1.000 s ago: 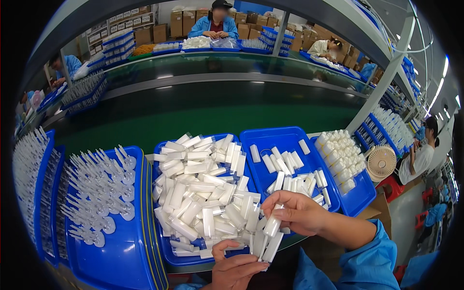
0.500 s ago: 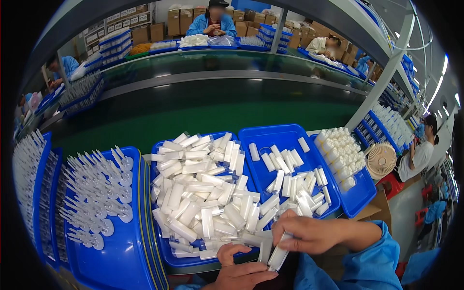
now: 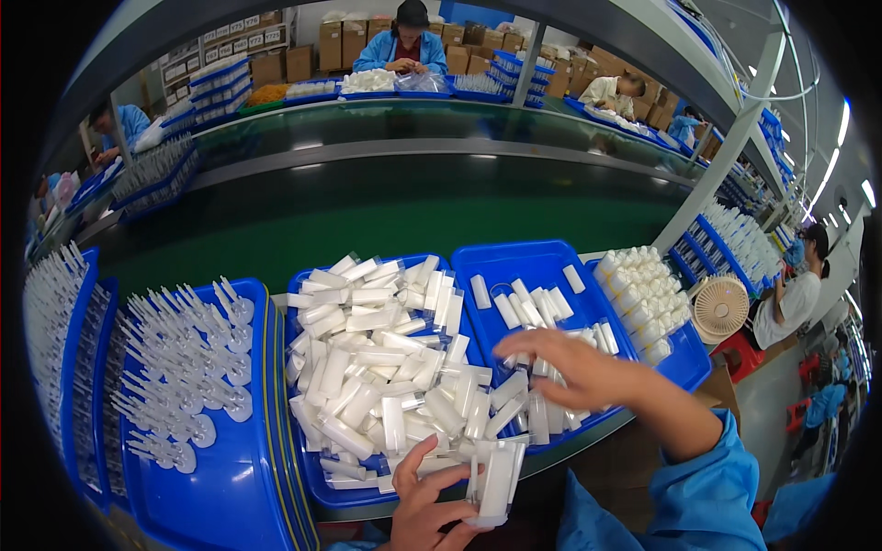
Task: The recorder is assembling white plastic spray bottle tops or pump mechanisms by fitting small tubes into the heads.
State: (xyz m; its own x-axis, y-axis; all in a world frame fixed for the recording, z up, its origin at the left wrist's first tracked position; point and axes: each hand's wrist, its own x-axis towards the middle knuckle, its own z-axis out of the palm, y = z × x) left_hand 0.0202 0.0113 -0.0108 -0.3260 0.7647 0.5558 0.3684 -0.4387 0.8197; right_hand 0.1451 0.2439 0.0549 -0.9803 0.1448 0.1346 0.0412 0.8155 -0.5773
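My left hand (image 3: 430, 507) is closed around a white block in a clear sleeve (image 3: 501, 479), held upright at the near edge of the trays; a second such piece seems to lie against it. My right hand (image 3: 577, 369) hovers over the right blue tray (image 3: 528, 253), fingers stretched out and slightly curled, with nothing seen in them. Several white sleeved blocks (image 3: 560, 303) lie in that tray, some hidden beneath the hand. Left of it, another blue tray (image 3: 310, 482) carries a big heap of similar white blocks (image 3: 367, 367).
At left, stacked blue trays (image 3: 216, 500) hold clear-based white stemmed parts (image 3: 197, 358). Farther right stand a blue tray (image 3: 689, 363) of white bottle-like parts (image 3: 643, 303) and a beige fan (image 3: 721, 308). A green conveyor belt (image 3: 413, 202) runs behind, with other people working beyond it.
My right hand has let go of the white block and moved up and right over the right tray. My left hand keeps hold of the block, now turned more upright.
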